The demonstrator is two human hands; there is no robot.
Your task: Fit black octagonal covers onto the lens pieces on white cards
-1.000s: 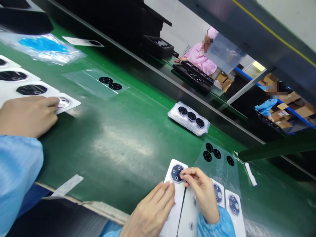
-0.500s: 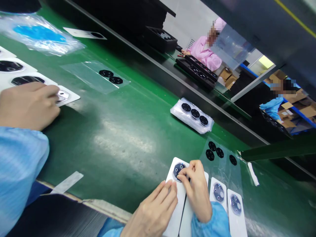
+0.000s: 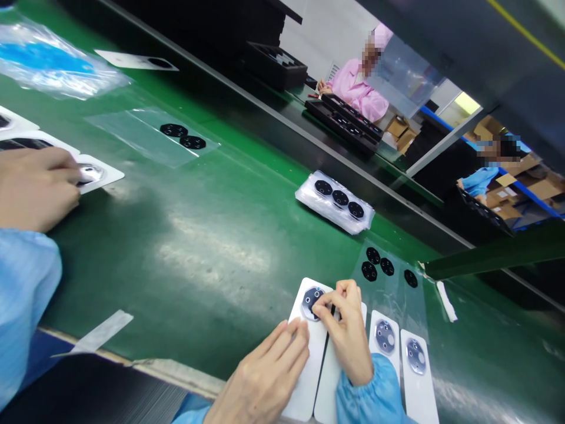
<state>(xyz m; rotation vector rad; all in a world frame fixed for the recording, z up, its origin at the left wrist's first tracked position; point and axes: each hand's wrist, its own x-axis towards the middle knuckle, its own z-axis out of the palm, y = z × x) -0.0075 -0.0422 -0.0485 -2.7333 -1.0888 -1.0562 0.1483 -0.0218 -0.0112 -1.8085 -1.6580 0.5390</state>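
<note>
Flatly, the left hand (image 3: 265,370) lies on the white panel (image 3: 304,393), right hand (image 3: 351,335) pinched closed at its disc (image 3: 311,294).

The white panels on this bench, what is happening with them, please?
The person's left hand lies on one white panel, while the right hand, bent as if pinching, is at its dark plate. Whether that hand holds anything is hidden. Three more panels lie to the right. Black discs lie on clear film beyond. A co-worker's hand touches a panel at far left.
</note>
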